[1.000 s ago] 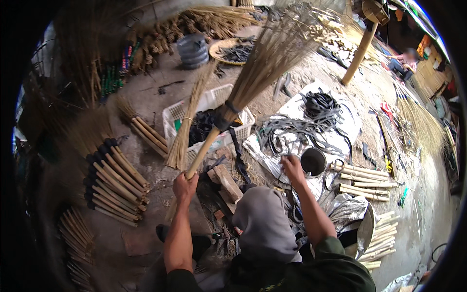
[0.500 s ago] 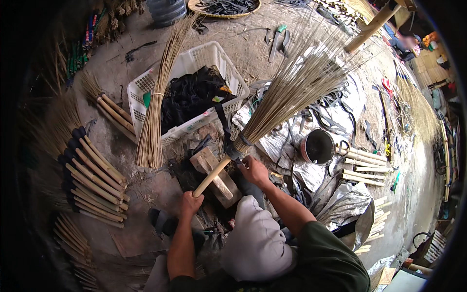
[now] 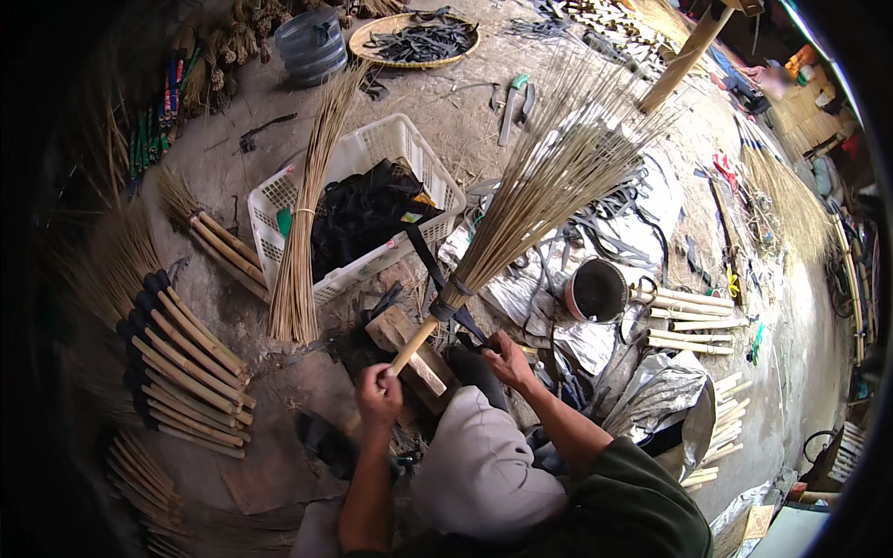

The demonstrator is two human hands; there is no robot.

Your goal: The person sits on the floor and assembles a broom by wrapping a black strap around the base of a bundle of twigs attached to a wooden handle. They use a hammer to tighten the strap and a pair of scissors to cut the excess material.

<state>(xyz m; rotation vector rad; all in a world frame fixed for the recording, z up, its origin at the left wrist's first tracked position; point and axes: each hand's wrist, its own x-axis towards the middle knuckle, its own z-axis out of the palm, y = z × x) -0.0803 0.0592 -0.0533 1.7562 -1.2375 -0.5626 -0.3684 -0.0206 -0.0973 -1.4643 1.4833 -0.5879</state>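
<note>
A broom (image 3: 544, 186) with a fan of thin, stiff stalks lies slanted in front of me, its bristles pointing up and to the right. My left hand (image 3: 379, 395) is closed round the end of its pale wooden handle (image 3: 415, 344). Dark strip is wound round the neck where stalks and handle meet. From there a black rubber strip (image 3: 468, 323) runs taut to my right hand (image 3: 507, 361), whose fingers pinch it. Beneath the handle sits a wooden block (image 3: 409, 358). Another length of black strip rises from the neck toward the white crate (image 3: 346, 272).
Black strips (image 3: 367, 209) fill the crate, and a tied stalk bundle (image 3: 312, 223) leans on it. Handled bundles (image 3: 191, 358) lie at left. A dark bucket (image 3: 596, 290) and bamboo handles (image 3: 688, 312) are at right. Beyond are a woven tray (image 3: 358, 42) and a knife (image 3: 510, 112).
My right hand has drawn away from the broom neck, down and right, stretching the strip out. My left hand's grip on the handle has shifted slightly, and the whole view has tilted a little.
</note>
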